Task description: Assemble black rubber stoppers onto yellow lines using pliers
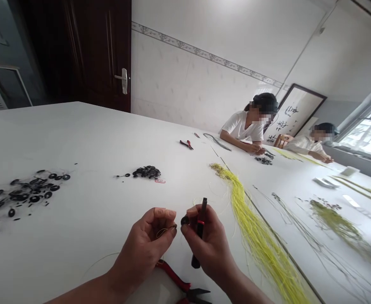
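Note:
My left hand (147,240) is closed in a pinch on a thin yellow cord (162,231), with a small dark bit at the fingertips. Close beside it, my right hand (209,240) pinches a small round black piece (184,220) between thumb and finger. That same hand also grips a slim black pen-like tool with a red band (200,228), held upright against the palm. Under my wrists lie red-handled pliers (175,276) with dark jaws, partly cut off by the lower edge. A bundle of yellow cords (244,202) stretches along the table to the right of my hand.
Round black pieces form a scattered pile (35,190) at left and a smaller heap (146,172) ahead. More pliers (186,144) lie farther back. Grey-green cords (337,223) spread at right. Two people (244,126) sit working along the far side of the white table (87,139).

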{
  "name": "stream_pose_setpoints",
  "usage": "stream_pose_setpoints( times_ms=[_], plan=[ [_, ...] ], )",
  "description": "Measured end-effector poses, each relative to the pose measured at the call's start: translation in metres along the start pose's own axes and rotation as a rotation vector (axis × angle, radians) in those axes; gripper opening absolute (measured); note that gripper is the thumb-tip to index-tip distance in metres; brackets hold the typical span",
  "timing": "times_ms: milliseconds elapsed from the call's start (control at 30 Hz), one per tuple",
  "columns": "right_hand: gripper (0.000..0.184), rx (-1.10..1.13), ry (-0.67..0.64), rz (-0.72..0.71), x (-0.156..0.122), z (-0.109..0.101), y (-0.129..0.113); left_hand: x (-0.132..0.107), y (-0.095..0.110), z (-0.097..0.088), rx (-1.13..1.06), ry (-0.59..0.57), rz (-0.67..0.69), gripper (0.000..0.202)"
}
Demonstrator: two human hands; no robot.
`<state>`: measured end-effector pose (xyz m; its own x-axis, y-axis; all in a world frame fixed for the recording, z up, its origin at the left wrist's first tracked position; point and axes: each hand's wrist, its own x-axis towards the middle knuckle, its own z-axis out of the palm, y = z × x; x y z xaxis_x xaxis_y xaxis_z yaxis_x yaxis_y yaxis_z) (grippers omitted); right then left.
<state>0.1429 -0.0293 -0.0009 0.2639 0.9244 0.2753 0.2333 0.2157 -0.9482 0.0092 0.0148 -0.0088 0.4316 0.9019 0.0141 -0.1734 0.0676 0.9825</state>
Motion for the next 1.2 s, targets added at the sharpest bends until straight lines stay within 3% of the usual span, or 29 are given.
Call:
stream_pose_setpoints(
  times_ms=[233,367,433,467,533,633,733,833,1000,1200],
  plan=[
    [0.02,0.322,0.036,0.211,0.004,0.0,-0.002,0.0,0.001,-0.001,-0.026,0.059,-0.012,0.014],
    [0.024,0.837,0.135,0.636,0.007,-0.006,-0.006,0.004,0.005,-0.003,-0.118,0.175,-0.059,0.015],
    [0.029,1.004,0.097,0.819,0.007,-0.008,-0.008,0.007,0.007,-0.006,-0.138,0.22,-0.075,0.015],
    [0.03,1.014,0.067,0.842,0.007,-0.008,-0.008,0.008,0.008,-0.007,-0.147,0.237,-0.08,0.015],
    [0.038,0.921,-0.036,0.802,0.005,-0.009,-0.009,0.01,0.008,-0.009,-0.173,0.266,-0.089,0.017],
    [0.045,0.466,-0.187,0.575,0.001,-0.008,-0.01,0.011,0.01,-0.01,-0.216,0.287,-0.089,0.019],
    [0.032,-0.133,-0.229,0.293,0.0,-0.008,-0.007,0.011,0.012,-0.01,-0.255,0.284,-0.079,0.018],
    [0.017,-0.465,-0.25,0.146,0.001,-0.006,-0.001,0.009,0.015,-0.008,-0.283,0.267,-0.08,0.017],
    [0.013,-0.606,-0.312,0.107,0.001,-0.004,0.002,0.005,0.015,-0.005,-0.293,0.232,-0.089,0.017],
    [0.007,-0.541,-0.346,0.152,0.0,-0.003,-0.004,0.001,0.016,-0.001,-0.285,0.189,-0.072,0.014]
  ],
)
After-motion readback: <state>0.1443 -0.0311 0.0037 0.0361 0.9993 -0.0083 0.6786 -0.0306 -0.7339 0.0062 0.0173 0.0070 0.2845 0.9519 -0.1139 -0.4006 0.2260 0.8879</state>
